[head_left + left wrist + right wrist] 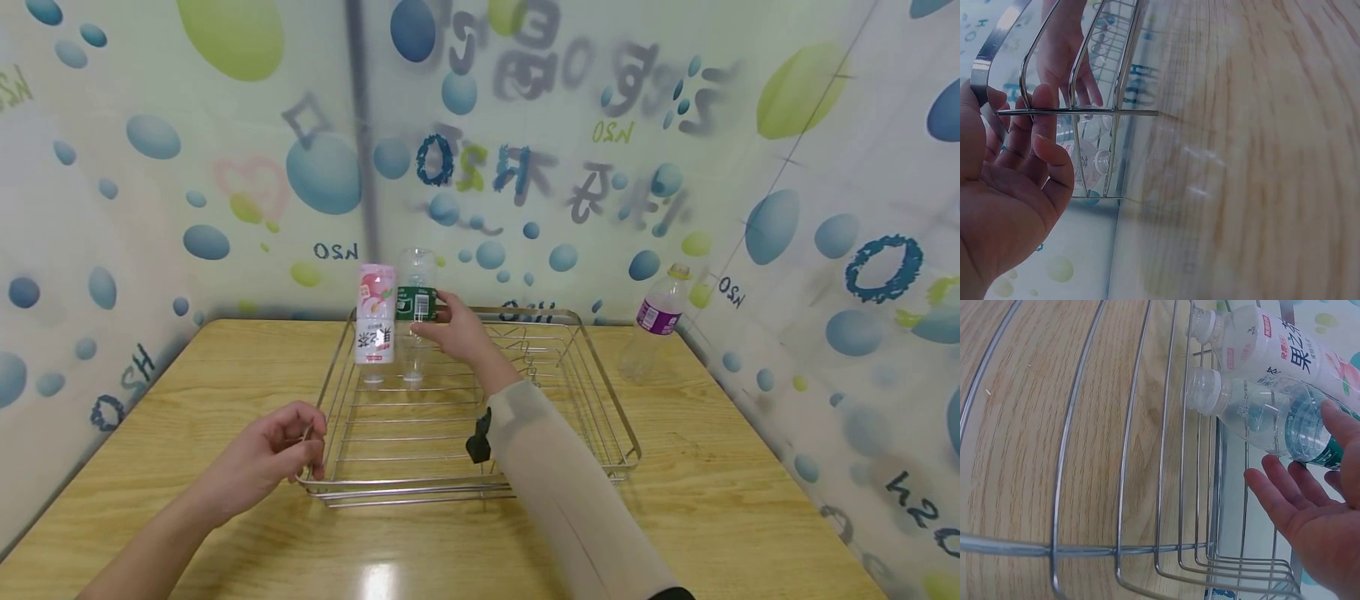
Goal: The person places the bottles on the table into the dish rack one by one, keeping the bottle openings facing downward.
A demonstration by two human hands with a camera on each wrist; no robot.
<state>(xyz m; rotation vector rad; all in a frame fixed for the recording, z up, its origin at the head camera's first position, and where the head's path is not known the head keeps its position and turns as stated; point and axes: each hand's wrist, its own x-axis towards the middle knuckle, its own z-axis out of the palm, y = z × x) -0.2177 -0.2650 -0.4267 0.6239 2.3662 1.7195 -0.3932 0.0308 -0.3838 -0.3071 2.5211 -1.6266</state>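
Observation:
A wire dish rack (pixel 480 482) stands on the table. My left hand (pixel 270 454) grips its near left corner, the fingers (pixel 1042 128) curled about the metal in the left wrist view. Toward the back left of the rack, a clear plastic bottle with a green label (pixel 416 304) stands upside down, its white cap end low among the wires. Beside it, also inverted, is a bottle in a pink and white sleeve (pixel 375 333). My right hand (pixel 459 333) is at the green-labelled bottle, thumb (pixel 1338 425) overlapping its label and the other fingers spread loosely along its side.
Another clear bottle, with a purple label and yellowish cap (pixel 658 318), stands on the wooden table (pixel 705 450) right of the rack. A patterned curtain (pixel 525 233) hangs along the table's back and sides. A black clip-like piece (pixel 478 442) sits by my right sleeve.

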